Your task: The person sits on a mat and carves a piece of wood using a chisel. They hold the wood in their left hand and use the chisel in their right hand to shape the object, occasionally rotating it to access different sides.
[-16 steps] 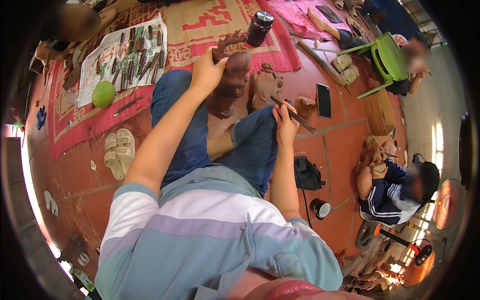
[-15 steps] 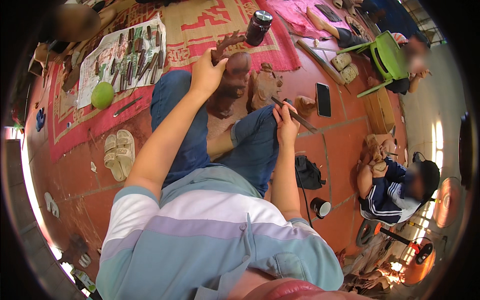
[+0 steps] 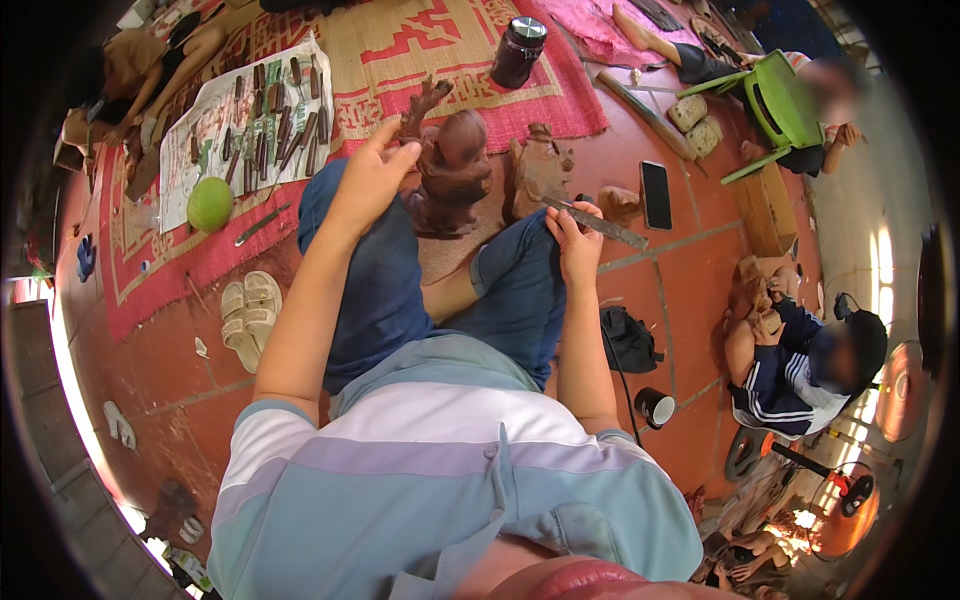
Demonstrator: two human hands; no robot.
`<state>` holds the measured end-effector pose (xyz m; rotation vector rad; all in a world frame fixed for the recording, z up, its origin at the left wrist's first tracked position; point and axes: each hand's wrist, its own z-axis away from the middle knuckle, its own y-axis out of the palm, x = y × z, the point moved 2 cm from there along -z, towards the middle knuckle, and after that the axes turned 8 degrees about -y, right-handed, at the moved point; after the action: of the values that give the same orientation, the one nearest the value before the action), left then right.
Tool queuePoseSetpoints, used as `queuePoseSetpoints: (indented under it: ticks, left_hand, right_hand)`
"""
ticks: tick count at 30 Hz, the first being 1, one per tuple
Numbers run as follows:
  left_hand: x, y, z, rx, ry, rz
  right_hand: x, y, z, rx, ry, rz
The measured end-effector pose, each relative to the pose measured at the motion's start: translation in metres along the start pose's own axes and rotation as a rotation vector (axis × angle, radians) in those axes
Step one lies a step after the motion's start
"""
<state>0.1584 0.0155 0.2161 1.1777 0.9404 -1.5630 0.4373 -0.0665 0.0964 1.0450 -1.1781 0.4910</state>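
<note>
A brown wooden carving (image 3: pixel 455 170) with a rounded top and a branch-like arm stands between my bent legs. My left hand (image 3: pixel 370 185) is at its left side, thumb and fingers around the lower end of the branch. The exact contact is partly hidden. Over my right knee, my right hand (image 3: pixel 577 250) grips a flat grey metal file (image 3: pixel 615 228), its broad face turned up. Just beyond that hand stands a second, rougher carving (image 3: pixel 538 170), with a small wood block (image 3: pixel 620 203) to its right.
A phone (image 3: pixel 656 196) lies on the tiles to the right; a dark jar (image 3: pixel 519 52) stands ahead. At left are carving tools on a sheet (image 3: pixel 205 140), a green ball-shaped thing (image 3: pixel 210 204) and sandals (image 3: pixel 250 315). Another person (image 3: pixel 800 365) works at right, near a black cup (image 3: pixel 654 408).
The carving has turned and shifted left, its branch swinging left too. My left hand has moved left with it. The file in my right hand has rolled to show its flat face.
</note>
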Motion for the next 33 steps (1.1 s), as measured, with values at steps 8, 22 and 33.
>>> queuePoseSetpoints:
  ticks: [8, 22, 33]
  left_hand:
    - [-0.018, -0.02, -0.023, 0.03, 0.185, 0.131]
    - [-0.009, 0.025, -0.055, -0.203, 0.437, 0.04]
    - [-0.007, 0.025, -0.037, -0.256, 0.426, 0.023]
  right_hand:
    - [0.036, 0.038, 0.012, 0.121, 0.022, 0.002]
    - [0.03, 0.124, 0.036, 0.323, -0.497, 0.39]
    - [0.04, 0.124, 0.005, 0.412, -0.273, 0.202]
